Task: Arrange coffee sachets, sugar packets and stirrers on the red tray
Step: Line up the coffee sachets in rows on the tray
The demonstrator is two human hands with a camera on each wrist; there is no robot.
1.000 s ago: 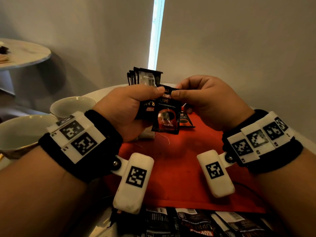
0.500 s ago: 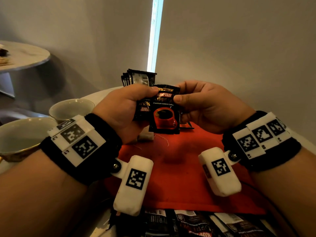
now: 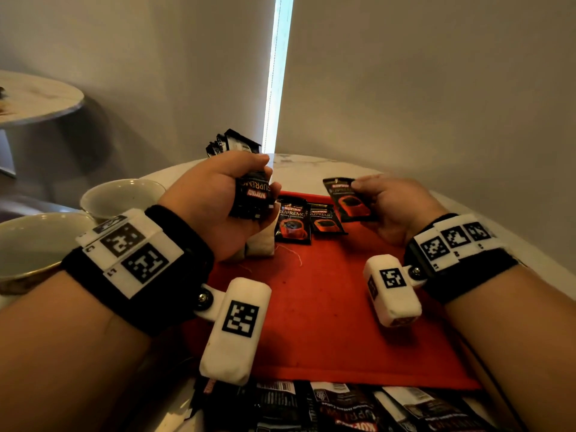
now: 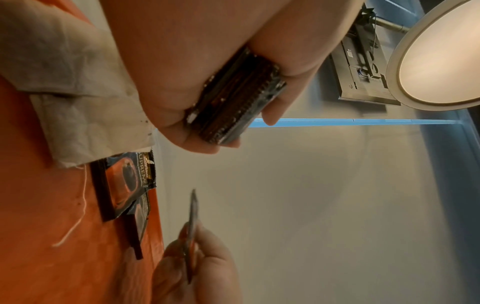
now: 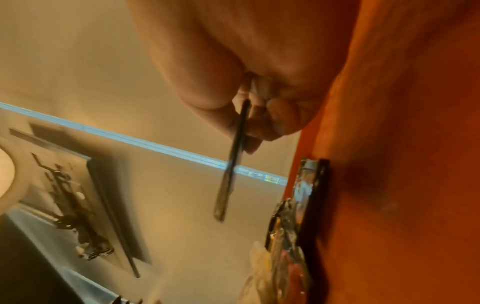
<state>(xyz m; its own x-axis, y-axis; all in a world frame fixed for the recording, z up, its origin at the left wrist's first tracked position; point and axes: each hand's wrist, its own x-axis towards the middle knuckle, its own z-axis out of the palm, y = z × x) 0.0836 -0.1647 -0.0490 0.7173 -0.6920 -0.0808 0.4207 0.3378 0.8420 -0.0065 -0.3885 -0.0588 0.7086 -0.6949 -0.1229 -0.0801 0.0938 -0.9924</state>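
Note:
My left hand [image 3: 218, 198] grips a stack of black coffee sachets [image 3: 251, 194] above the far left of the red tray [image 3: 327, 307]; the stack's edge [image 4: 233, 96] shows in the left wrist view. My right hand [image 3: 383, 201] pinches a single coffee sachet [image 3: 347, 198] over the tray's far right, seen edge-on [image 5: 233, 160] from the right wrist. Two sachets lie side by side at the tray's far edge [image 3: 293, 222] [image 3: 325, 219]. A pale cloth-like packet [image 3: 260, 244] lies on the tray under my left hand.
Two white cups [image 3: 121, 194] [image 3: 34, 244] stand left of the tray. Several more sachets [image 3: 343, 406] lie along the tray's near edge. The round white table [image 3: 311, 166] ends close to a wall behind. A second round table [image 3: 34, 98] stands far left.
My hands have parted: the right hand pulled one sachet off the stack and carried it right and down toward the tray. The two sachets lying on the tray are now uncovered.

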